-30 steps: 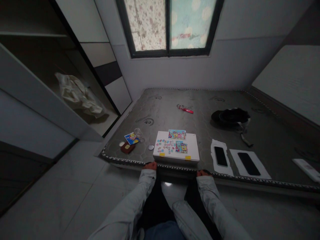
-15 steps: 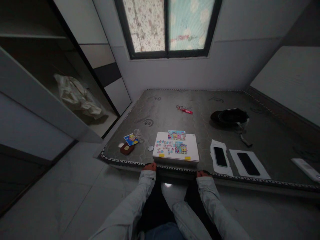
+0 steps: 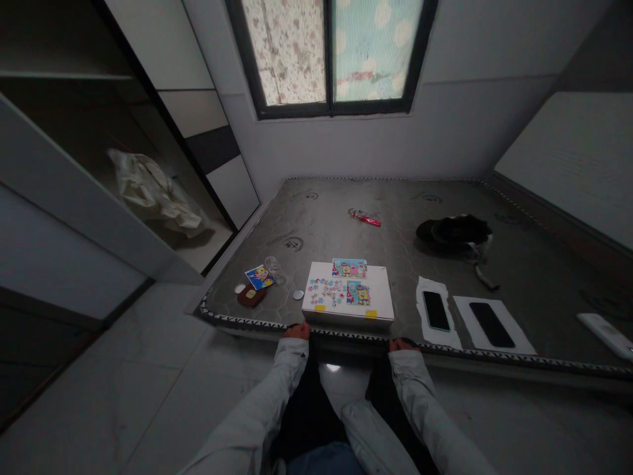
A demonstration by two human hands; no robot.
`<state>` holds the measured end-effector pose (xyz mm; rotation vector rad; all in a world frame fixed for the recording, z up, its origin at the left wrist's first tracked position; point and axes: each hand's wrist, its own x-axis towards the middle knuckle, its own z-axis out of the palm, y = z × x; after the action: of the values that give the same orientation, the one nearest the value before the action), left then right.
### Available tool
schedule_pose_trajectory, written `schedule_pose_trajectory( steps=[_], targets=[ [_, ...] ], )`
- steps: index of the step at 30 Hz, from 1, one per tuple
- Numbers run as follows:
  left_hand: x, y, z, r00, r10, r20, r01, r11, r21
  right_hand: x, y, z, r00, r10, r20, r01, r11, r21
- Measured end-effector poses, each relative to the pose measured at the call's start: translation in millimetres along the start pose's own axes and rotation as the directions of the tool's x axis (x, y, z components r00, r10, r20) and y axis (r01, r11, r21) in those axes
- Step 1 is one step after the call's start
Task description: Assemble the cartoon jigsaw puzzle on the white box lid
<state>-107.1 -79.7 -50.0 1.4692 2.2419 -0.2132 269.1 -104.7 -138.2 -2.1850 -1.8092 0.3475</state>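
Observation:
At the front edge of a grey mattress (image 3: pixel 341 227), my left hand (image 3: pixel 297 331) rests with its fingers curled closed, just below the left front corner of a white box (image 3: pixel 349 313). My right hand (image 3: pixel 401 344) lies closed on the same edge, by the box's right front corner. No object shows in either hand. On the box lie several small jigsaw pieces (image 3: pixel 326 290), a cartoon picture card (image 3: pixel 359 293) and another colourful card (image 3: pixel 350 267) at its far edge. Two yellow tabs mark the front of the lid.
Left of the box are a round silver disc (image 3: pixel 298 295), a brown case (image 3: pixel 251 296) and a blue-yellow card (image 3: pixel 260 277). Two phones (image 3: pixel 437 311) lie on white sheets at right, with a black cap (image 3: pixel 455 233) behind. A red item (image 3: pixel 366 219) lies farther back; a white remote-like object (image 3: pixel 606 335) is far right.

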Motion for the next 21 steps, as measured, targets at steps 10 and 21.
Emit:
schedule_pose_trajectory(
  steps=[10, 21],
  targets=[
    [7.4, -2.4, 6.4, 1.0, -0.014, 0.009, 0.014, 1.0, -0.016, -2.9, 2.1, 3.7, 1.0, -0.013, 0.0, 0.013, 0.999, -0.031],
    [7.0, -1.5, 5.6, 1.0, 0.007, 0.001, -0.007, 1.0, 0.016, -1.1, 3.7, 6.6, 1.0, -0.01, 0.018, 0.011, 0.999, -0.035]
  ],
)
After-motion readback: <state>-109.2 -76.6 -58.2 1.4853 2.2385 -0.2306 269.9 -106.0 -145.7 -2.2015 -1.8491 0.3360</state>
